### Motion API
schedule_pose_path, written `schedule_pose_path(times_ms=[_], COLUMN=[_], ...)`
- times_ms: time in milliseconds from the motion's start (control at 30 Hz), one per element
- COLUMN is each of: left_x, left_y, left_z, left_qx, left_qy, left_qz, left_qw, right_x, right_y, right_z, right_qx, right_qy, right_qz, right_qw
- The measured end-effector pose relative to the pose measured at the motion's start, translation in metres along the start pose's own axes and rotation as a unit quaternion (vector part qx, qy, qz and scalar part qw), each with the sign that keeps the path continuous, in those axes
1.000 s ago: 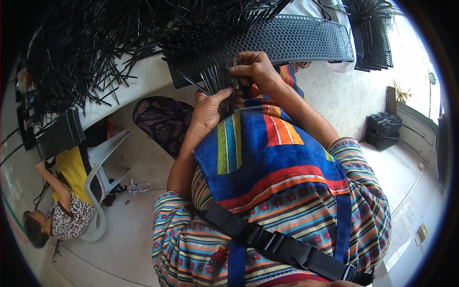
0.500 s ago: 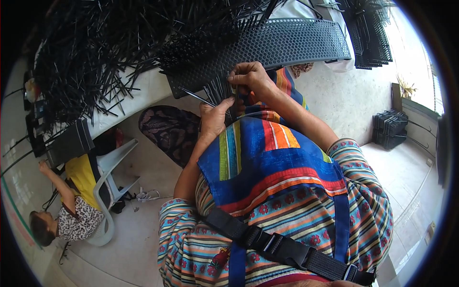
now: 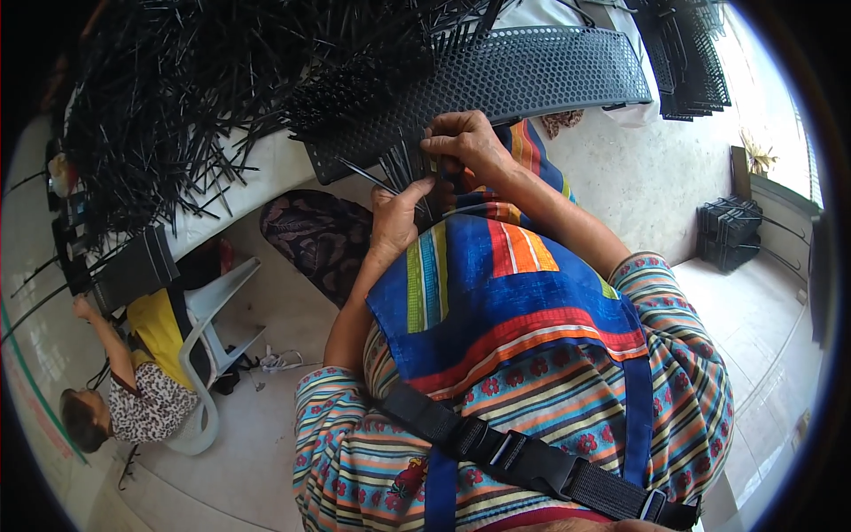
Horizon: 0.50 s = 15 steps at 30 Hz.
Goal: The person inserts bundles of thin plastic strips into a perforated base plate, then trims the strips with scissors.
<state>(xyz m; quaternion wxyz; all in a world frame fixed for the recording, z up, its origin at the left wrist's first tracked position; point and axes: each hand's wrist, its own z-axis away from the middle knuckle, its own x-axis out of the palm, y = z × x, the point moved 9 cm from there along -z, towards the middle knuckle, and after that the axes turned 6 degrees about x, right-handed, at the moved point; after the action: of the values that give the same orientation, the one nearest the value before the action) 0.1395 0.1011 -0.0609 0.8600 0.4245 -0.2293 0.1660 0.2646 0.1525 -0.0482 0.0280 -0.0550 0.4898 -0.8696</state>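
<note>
My left hand (image 3: 398,213) is closed around a bundle of thin black strips (image 3: 406,170) that fan out above the thumb. One longer strip (image 3: 362,172) sticks out to the left. My right hand (image 3: 468,144) pinches at the strips' right side, thumb against the fingertips; what exactly lies between them is too dark and small to make out. Just beyond both hands a black perforated panel (image 3: 567,71) rests at the table edge. Dense black strips (image 3: 355,97) stand up from its left part, while its right part shows bare holes.
A big heap of loose black strips (image 3: 177,115) covers the white table (image 3: 266,164). More perforated black panels (image 3: 683,62) are stacked at the far right. A co-worker (image 3: 151,399) sits in a pale plastic chair (image 3: 208,390) at the left. Black bundled items (image 3: 729,232) stand on the floor.
The view has shifted slightly, so the panel sits a little higher and the chair a bit farther right. Both hands keep nearly the same hold.
</note>
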Motion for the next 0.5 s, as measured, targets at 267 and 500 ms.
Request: schedule_pose_path(times_ms=[267,500], left_x=[-0.009,-0.026], left_y=[-0.001,-0.005], left_z=[-0.003,-0.012], left_qx=[0.041,0.056], left_qy=[0.039,0.081], left_qz=[-0.024,0.038], left_qw=[0.998,0.994], right_x=[-0.009,-0.026], right_y=[0.006,0.01], right_z=[-0.003,-0.004], right_qx=[0.0,0.01], right_qy=[0.031,0.093], right_qz=[-0.016,-0.037], right_qw=[0.999,0.995])
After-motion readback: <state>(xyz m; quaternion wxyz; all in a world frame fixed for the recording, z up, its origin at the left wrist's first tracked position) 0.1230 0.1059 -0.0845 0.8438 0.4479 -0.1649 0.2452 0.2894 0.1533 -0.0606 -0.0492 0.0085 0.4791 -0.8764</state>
